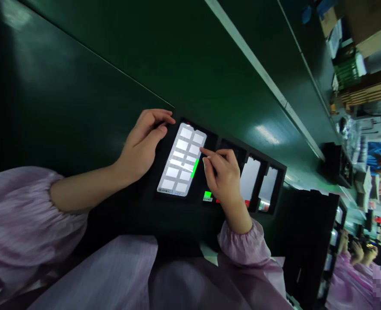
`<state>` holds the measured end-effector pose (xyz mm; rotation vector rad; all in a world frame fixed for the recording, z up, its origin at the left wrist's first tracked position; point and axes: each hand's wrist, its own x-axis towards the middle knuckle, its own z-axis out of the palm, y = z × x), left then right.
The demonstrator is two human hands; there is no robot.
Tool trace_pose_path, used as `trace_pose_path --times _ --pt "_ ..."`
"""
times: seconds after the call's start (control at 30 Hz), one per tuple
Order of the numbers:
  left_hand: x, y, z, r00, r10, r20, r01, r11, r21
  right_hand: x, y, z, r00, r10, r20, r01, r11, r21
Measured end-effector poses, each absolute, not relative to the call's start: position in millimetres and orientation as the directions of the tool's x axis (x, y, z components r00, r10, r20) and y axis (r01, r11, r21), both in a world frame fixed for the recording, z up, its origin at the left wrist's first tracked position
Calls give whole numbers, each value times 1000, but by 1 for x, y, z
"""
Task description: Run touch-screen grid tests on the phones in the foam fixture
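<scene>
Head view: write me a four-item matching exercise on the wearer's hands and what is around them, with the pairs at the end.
Column one
1. left hand
2. right hand
3. gridded phone
4. right sleeve

Column two
A. lit, showing pale blocks in two columns
B. pale purple, gathered at the wrist
C. to the left of the phone in the picture, holding nothing visible
D. one finger extended to the phone's right edge

Pairs: 1-C, 2-D, 3-A, 4-B

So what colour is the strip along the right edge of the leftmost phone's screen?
The strip on the phone is bright green, best in the head view.
</scene>
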<state>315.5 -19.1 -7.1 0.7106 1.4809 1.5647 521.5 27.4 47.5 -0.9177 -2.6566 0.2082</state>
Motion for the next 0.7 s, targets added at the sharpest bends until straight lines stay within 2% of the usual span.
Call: trace_pose_path --times 0.4,0.57,0.7 --pt "312 -21 -8 -490 870 -60 -86 21 996 507 51 45 -741 578 342 550 814 -186" --pt "310 -23 -9 -484 873 -58 -85 19 996 500 55 44 -742 581 333 552 812 -187" --pt "309 -23 -10 -469 882 -54 -82 17 997 491 53 44 -774 536 337 496 844 -204"
